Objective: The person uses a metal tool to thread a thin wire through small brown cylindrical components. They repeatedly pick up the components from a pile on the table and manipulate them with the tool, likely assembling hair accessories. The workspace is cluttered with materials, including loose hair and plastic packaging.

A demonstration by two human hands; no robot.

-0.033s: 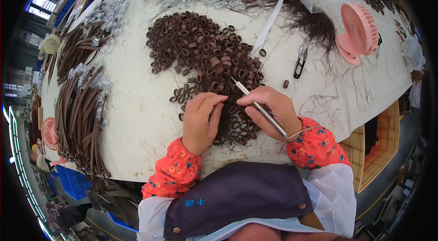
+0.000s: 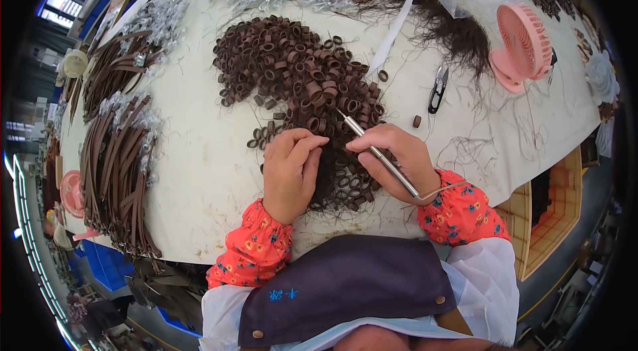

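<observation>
A large pile of small brown strap loops (image 2: 286,62) lies before me, with dark loose threads among them. At the near edge of the pile is my left hand (image 2: 287,175), its thumb and fingertips pinched together; whatever they hold is hidden. My right hand (image 2: 404,162) grips a slim silver pen-shaped tool (image 2: 356,128) with a fine pointed tip and a thin cord at its back end. That tip points up-left, over the loops; I cannot tell whether it touches one. Between the hands lie a dark thread tangle and more loops.
Bundles of brown straps (image 2: 116,172) with clear plastic wrap line the left side and the far edge. On the right are thread snips (image 2: 437,90), a pink fan (image 2: 522,42) and a dark thread heap (image 2: 458,39). A wooden crate (image 2: 541,211) stands below the table's right edge.
My left hand has shifted slightly left and away from me. The tool in my right hand has moved only a hair to the right.
</observation>
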